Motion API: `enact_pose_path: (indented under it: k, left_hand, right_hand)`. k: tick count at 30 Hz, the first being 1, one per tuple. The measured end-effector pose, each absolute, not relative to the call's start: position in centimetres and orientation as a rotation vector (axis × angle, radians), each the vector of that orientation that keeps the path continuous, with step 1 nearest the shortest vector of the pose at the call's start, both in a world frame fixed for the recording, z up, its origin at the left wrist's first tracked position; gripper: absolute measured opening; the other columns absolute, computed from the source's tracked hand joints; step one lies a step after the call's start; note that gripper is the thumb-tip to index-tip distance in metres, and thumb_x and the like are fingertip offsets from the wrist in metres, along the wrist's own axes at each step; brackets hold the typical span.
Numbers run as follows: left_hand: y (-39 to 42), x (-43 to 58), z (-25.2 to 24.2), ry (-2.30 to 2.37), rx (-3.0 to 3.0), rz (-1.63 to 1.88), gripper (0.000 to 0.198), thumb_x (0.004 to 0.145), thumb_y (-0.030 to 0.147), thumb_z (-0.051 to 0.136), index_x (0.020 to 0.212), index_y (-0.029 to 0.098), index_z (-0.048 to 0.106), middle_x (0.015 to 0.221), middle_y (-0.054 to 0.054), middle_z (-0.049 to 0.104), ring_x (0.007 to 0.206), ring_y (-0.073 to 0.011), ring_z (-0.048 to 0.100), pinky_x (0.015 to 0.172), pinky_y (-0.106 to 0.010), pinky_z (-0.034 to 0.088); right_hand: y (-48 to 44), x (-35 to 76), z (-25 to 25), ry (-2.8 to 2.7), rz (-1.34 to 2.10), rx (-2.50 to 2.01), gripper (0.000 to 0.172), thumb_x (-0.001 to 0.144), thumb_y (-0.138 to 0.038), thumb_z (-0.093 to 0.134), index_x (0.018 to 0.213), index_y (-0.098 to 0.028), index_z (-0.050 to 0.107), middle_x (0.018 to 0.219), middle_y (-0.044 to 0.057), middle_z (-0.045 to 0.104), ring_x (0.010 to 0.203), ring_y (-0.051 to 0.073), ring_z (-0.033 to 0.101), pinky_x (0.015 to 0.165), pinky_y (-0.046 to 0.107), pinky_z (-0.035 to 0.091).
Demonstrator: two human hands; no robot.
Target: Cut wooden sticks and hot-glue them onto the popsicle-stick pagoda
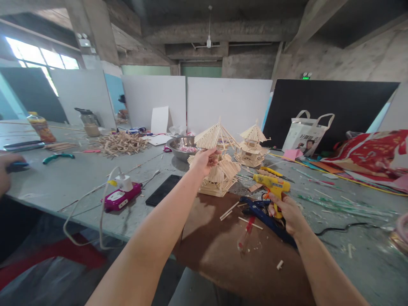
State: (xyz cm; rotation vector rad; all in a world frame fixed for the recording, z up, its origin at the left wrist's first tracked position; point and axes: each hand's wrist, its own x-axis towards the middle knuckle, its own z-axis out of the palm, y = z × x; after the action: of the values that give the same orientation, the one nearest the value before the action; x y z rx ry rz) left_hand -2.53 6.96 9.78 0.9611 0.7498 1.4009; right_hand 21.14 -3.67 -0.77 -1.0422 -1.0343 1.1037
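A small pagoda model (214, 187) made of thin wooden sticks stands at the far edge of a brown board (210, 238). My left hand (206, 161) reaches up to its middle, just under the pointed top roof, with the fingers curled together. Whatever they pinch there is hidden. My right hand (288, 212) grips a yellow hot glue gun (272, 183) by its handle, nozzle towards the pagoda. Below the gun lie dark blue pliers or cutters (258, 210). Loose short sticks (229, 210) and a red-tipped clear tool (245, 236) rest on the board.
A second stick pagoda (253, 146) stands behind. A metal bowl (182, 146), a stick pile (123, 144), a black tablet or phone (164, 190) and a magenta power strip (123, 196) with cables lie leftward. At the left edge shows another person's hand (8, 170). A paper bag (304, 134) stands right.
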Motion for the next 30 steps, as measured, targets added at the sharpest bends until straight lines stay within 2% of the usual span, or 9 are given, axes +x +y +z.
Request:
enact_pose_path:
  k: [13, 20, 30]
  left_hand:
    - [6.92, -2.49, 9.4, 0.691, 0.998, 1.423, 0.01, 0.061, 0.019, 0.061, 0.064, 0.015, 0.053, 0.061, 0.0, 0.061, 0.032, -0.0022, 0.042, 0.03, -0.015, 0.027]
    - [7.0, -2.46, 9.28, 0.673, 1.028, 1.436, 0.01, 0.061, 0.02, 0.061, 0.065, 0.015, 0.053, 0.063, 0.0, 0.061, 0.033, -0.002, 0.042, 0.031, -0.015, 0.028]
    - [6.77, -2.4, 9.37, 0.688, 1.013, 1.443, 0.013, 0.063, 0.022, 0.061, 0.068, 0.015, 0.051, 0.064, 0.001, 0.06, 0.032, -0.0021, 0.041, 0.03, -0.015, 0.028]
  right_hand:
    - [-3.79, 21.12, -0.76, -1.055, 1.096, -1.068, 0.03, 0.063, -0.041, 0.062, 0.076, -0.017, 0.05, 0.038, -0.007, 0.046, 0.031, 0.005, 0.038, 0.034, 0.018, 0.033]
    - [-3.8, 20.96, -0.66, -1.041, 1.114, -1.053, 0.031, 0.063, -0.041, 0.063, 0.077, -0.018, 0.048, 0.041, -0.007, 0.047, 0.031, 0.005, 0.04, 0.035, 0.016, 0.033]
    - [-3.64, 20.96, -0.69, -1.056, 1.091, -1.064, 0.031, 0.063, -0.041, 0.062, 0.08, -0.017, 0.049, 0.056, -0.004, 0.055, 0.031, 0.003, 0.04, 0.034, 0.018, 0.034]
